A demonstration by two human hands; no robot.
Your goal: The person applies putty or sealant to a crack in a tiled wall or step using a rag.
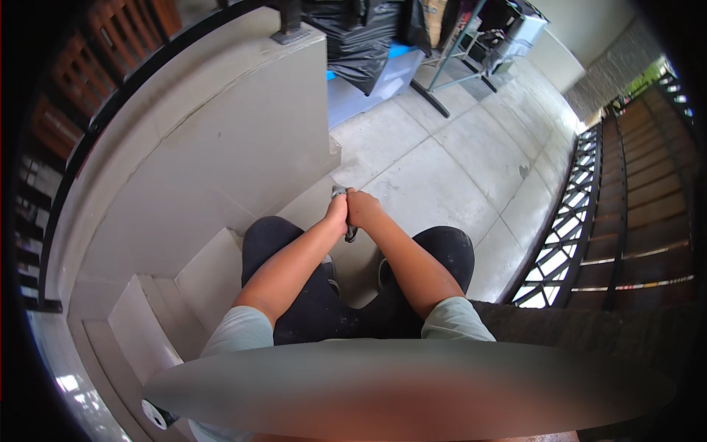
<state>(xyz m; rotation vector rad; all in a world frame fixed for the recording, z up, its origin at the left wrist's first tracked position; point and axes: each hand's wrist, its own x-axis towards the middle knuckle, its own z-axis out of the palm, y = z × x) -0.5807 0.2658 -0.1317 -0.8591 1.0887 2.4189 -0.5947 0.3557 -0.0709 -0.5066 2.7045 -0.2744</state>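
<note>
Both my hands are closed side by side in front of my knees, gripping a bunched grey cloth (pixel 351 235). One end of it pokes out beyond my fingers, and the other hangs below them. My left hand (pixel 337 211) presses against my right hand (pixel 362 208), and the middle of the cloth is hidden inside the two grips. Below them, between my dark-trousered knees, parts of my shoes show on the floor.
A low wall (pixel 213 140) with a black railing and steps (pixel 158 309) lies to the left. Ahead, a black plastic bag (pixel 368 44) rests on a pale bin (pixel 368 96) beside a metal rack (pixel 434 96). A slatted gate (pixel 626 199) runs along the right.
</note>
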